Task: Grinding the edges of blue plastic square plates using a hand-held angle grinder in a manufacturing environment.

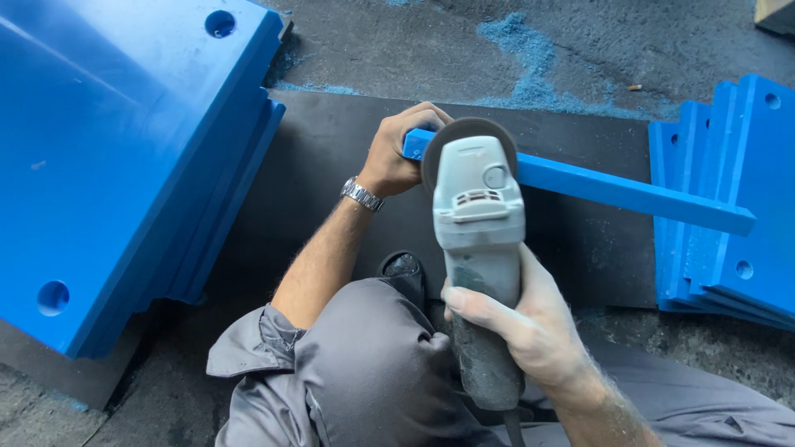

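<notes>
My left hand (402,149) grips the near end of a long blue plastic bar (629,192) that lies slanting across a black mat (331,165). A metal watch sits on that wrist. My right hand (522,327) is wrapped around the body of a grey angle grinder (479,223). Its round disc guard (468,132) sits over the bar's left end, right beside my left fingers. The disc's contact with the bar is hidden by the guard.
A stack of large blue plastic plates with round holes (124,165) leans at the left. Several smaller blue plates (737,207) lie stacked at the right under the bar's far end. Blue dust (530,58) covers the concrete floor beyond the mat. My grey-trousered knee (364,364) is below.
</notes>
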